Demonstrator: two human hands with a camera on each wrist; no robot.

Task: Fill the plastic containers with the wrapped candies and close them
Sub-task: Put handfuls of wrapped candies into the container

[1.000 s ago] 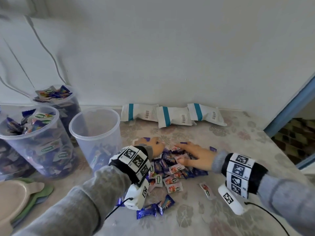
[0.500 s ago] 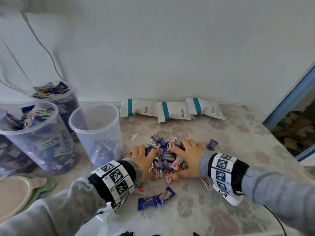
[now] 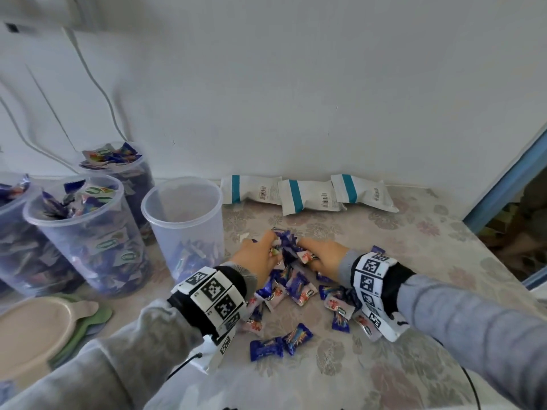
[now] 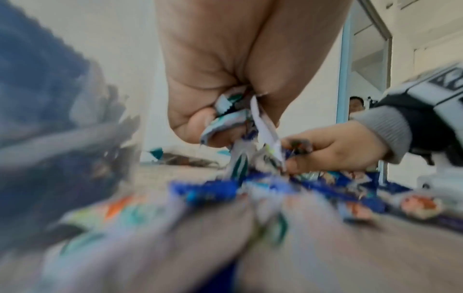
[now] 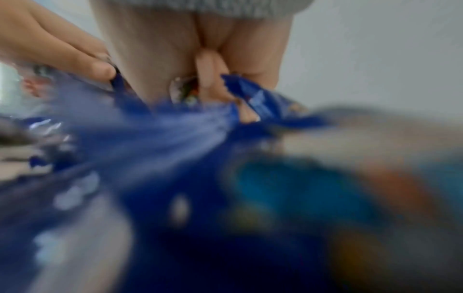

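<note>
Blue and white wrapped candies [image 3: 291,287] lie heaped on the flowered tablecloth. My left hand [image 3: 260,254] and right hand [image 3: 321,255] face each other over the heap, each with fingers curled round a bunch of candies [image 3: 285,245] bunched up between them. In the left wrist view my left hand [image 4: 220,119] grips crumpled wrappers. The right wrist view shows my right hand [image 5: 200,79] closed on blue wrappers. A clear plastic container [image 3: 183,223] stands open just left of my hands, with a few candies at its bottom.
Three more clear containers [image 3: 85,232] heaped with candies stand at the left. Flat lids [image 3: 38,324] are stacked at the front left. Three white packets with teal stripes [image 3: 307,196] lie along the wall. The table's right edge runs by a blue door frame [image 3: 503,184].
Both hands have drawn together from flat on the heap, scooped candies between them and closed round a bunch that now sits raised above the pile.
</note>
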